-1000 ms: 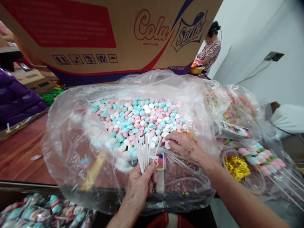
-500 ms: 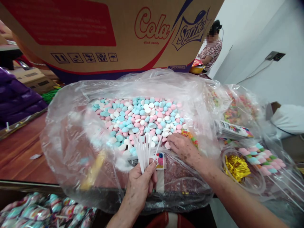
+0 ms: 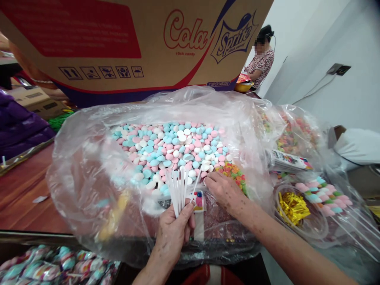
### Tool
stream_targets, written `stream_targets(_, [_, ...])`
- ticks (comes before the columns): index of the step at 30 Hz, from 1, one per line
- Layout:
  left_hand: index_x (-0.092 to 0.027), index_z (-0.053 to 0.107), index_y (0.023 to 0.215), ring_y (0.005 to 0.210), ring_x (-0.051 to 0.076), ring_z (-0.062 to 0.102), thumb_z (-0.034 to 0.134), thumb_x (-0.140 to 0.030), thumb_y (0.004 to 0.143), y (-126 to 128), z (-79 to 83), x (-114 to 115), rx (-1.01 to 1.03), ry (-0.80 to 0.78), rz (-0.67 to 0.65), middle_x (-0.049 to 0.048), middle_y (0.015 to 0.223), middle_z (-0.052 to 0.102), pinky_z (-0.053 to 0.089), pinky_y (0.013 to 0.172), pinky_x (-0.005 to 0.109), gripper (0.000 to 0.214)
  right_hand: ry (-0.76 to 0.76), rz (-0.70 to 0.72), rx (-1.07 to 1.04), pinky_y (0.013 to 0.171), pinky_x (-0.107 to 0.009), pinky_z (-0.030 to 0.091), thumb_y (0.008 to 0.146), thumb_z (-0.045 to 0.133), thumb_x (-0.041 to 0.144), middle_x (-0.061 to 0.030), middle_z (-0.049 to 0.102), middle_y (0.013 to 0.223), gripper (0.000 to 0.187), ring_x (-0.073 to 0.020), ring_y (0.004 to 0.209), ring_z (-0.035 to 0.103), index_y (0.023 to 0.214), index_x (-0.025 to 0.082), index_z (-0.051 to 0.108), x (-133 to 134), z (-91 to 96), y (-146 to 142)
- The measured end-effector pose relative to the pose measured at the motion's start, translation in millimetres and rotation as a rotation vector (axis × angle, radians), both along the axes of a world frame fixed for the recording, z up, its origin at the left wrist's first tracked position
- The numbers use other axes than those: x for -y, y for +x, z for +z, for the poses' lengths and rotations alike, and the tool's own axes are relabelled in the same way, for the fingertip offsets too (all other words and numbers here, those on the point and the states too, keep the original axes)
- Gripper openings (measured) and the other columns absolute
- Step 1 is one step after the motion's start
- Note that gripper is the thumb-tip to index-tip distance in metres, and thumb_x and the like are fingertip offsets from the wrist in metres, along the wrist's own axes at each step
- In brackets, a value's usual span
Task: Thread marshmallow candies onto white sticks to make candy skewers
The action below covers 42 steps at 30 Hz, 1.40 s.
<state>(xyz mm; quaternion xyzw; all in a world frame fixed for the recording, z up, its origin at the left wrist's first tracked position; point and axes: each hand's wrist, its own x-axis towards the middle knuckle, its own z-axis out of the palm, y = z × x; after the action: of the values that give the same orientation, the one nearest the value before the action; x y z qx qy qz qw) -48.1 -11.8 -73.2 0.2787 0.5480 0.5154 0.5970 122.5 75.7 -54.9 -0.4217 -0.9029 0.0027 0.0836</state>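
My left hand [image 3: 175, 227] is closed around a fanned bunch of white plastic sticks [image 3: 178, 188], their flat ends up. One stick [image 3: 196, 182] leans away to the right of the bunch. With bent fingers, my right hand [image 3: 224, 190] pinches a pale pink candy [image 3: 205, 181] at its fingertips; the thumb is hidden. Beyond both hands spreads a heap of pink, blue and white button-shaped candies [image 3: 175, 146] in a large clear plastic bag [image 3: 80, 158]. Small orange and green ring candies [image 3: 233, 174] lie just beyond my right hand.
A big cardboard box [image 3: 157, 35] stands behind the bag. To the right are a clear tub [image 3: 322, 229] with gold ties [image 3: 293, 208], candy skewers [image 3: 323, 196] and printed packets [image 3: 291, 160]. Wrapped candies [image 3: 53, 265] fill the lower left. A person [image 3: 261, 59] sits at the back.
My right hand has drawn its fingers in around the candy, and more ring candies show beyond it. The left hand keeps its sticks. The whole view has shifted slightly.
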Motion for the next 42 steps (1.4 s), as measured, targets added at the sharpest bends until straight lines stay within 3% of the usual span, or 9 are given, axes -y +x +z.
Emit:
stream_targets(5, [-0.014, 0.063, 0.082, 0.027, 0.003, 0.033, 0.076, -0.057, 0.070, 0.3, 3.1, -0.4, -0.012, -0.011, 0.012, -0.0067, 0.045, 0.056, 0.020, 0.030, 0.015, 0.046, -0.034, -0.127, 0.070, 0.087, -0.036, 0.049, 0.091, 0.051, 0.004, -0.0131, 0.064, 0.109, 0.022, -0.0269, 0.102, 0.058, 0.106, 0.013, 0.064, 9.1, 2.9, -13.5])
stream_targets(9, [-0.014, 0.064, 0.082, 0.027, 0.003, 0.034, 0.076, -0.057, 0.070, 0.7, 4.2, -1.7, -0.026, -0.007, 0.001, -0.0061, 0.045, 0.056, 0.019, 0.030, 0.014, 0.046, 0.000, -0.124, 0.006, 0.089, -0.037, 0.049, 0.088, 0.052, 0.002, -0.0145, 0.064, 0.111, 0.023, -0.0277, 0.105, 0.057, 0.105, 0.013, 0.064, 8.2, -4.1, -17.3])
stream_targets(12, [-0.014, 0.063, 0.079, 0.027, 0.002, 0.033, 0.074, -0.055, 0.073, 1.0, 4.4, -1.8, -0.037, 0.010, 0.003, -0.0064, 0.045, 0.056, 0.020, 0.031, 0.014, 0.042, -0.014, -0.113, -0.118, 0.086, -0.036, 0.049, 0.083, 0.052, -0.001, -0.0130, 0.067, 0.101, 0.023, -0.0260, 0.097, 0.059, 0.095, 0.014, 0.065, 0.9, -8.9, -14.7])
stream_targets(15, [-0.015, 0.063, 0.077, 0.027, 0.002, 0.033, 0.072, -0.053, 0.075, 0.9, 4.4, -1.1, -0.045, 0.011, -0.007, -0.0065, 0.045, 0.055, 0.020, 0.032, 0.015, 0.039, -0.164, -0.244, -0.488, 0.076, -0.031, 0.048, 0.079, 0.054, 0.004, -0.0060, 0.066, 0.082, 0.018, -0.0204, 0.079, 0.059, 0.086, 0.017, 0.064, -8.2, -7.6, -8.1])
stream_targets(18, [-0.015, 0.065, 0.078, 0.028, 0.003, 0.032, 0.071, -0.054, 0.075, 0.9, 3.8, -0.1, -0.083, -0.012, -0.045, -0.0058, 0.045, 0.055, 0.020, 0.032, 0.016, 0.040, -0.505, -0.392, -1.053, 0.061, -0.027, 0.045, 0.076, 0.063, 0.022, 0.0009, 0.061, 0.068, 0.006, -0.0147, 0.061, 0.055, 0.081, 0.019, 0.063, -14.4, 1.6, -1.2])
stream_targets(21, [-0.015, 0.067, 0.077, 0.030, 0.005, 0.030, 0.071, -0.053, 0.075, 2.4, 1.6, 0.3, -0.149, -0.011, -0.058, -0.0059, 0.042, 0.052, 0.019, 0.032, 0.017, 0.039, -0.857, -0.406, -1.483, 0.058, -0.025, 0.045, 0.065, 0.073, 0.029, 0.0015, 0.062, 0.068, 0.018, -0.0122, 0.059, 0.055, 0.075, 0.018, 0.064, -16.4, 14.6, 2.2])
stream_targets(23, [-0.016, 0.067, 0.075, 0.030, 0.006, 0.030, 0.071, -0.053, 0.074, 4.0, -0.8, -0.3, -0.178, -0.005, -0.048, -0.0064, 0.041, 0.050, 0.019, 0.032, 0.019, 0.038, -0.980, -0.401, -1.600, 0.059, -0.025, 0.046, 0.059, 0.078, 0.026, 0.0003, 0.064, 0.070, 0.022, -0.0116, 0.061, 0.055, 0.074, 0.017, 0.066, -16.3, 21.6, 2.4])
stream_targets(29, [-0.017, 0.067, 0.068, 0.033, 0.009, 0.035, 0.075, -0.053, 0.069, 6.0, -9.3, -3.1, -0.178, 0.017, -0.013, -0.0065, 0.038, 0.048, 0.024, 0.035, 0.020, 0.037, -0.994, -0.372, -1.663, 0.058, -0.022, 0.048, 0.057, 0.082, 0.024, -0.0007, 0.066, 0.075, 0.022, -0.0109, 0.064, 0.057, 0.074, 0.016, 0.068, -17.1, 28.2, 2.2])
stream_targets(42, [-0.017, 0.068, 0.069, 0.034, 0.009, 0.034, 0.075, -0.054, 0.069, 6.6, -14.1, -3.9, -0.196, 0.015, 0.009, -0.0065, 0.036, 0.047, 0.025, 0.036, 0.020, 0.038, -0.947, -0.359, -1.554, 0.057, -0.022, 0.045, 0.061, 0.083, 0.030, 0.0007, 0.067, 0.071, 0.025, -0.0101, 0.060, 0.057, 0.077, 0.017, 0.069, -18.7, 32.2, 1.7])
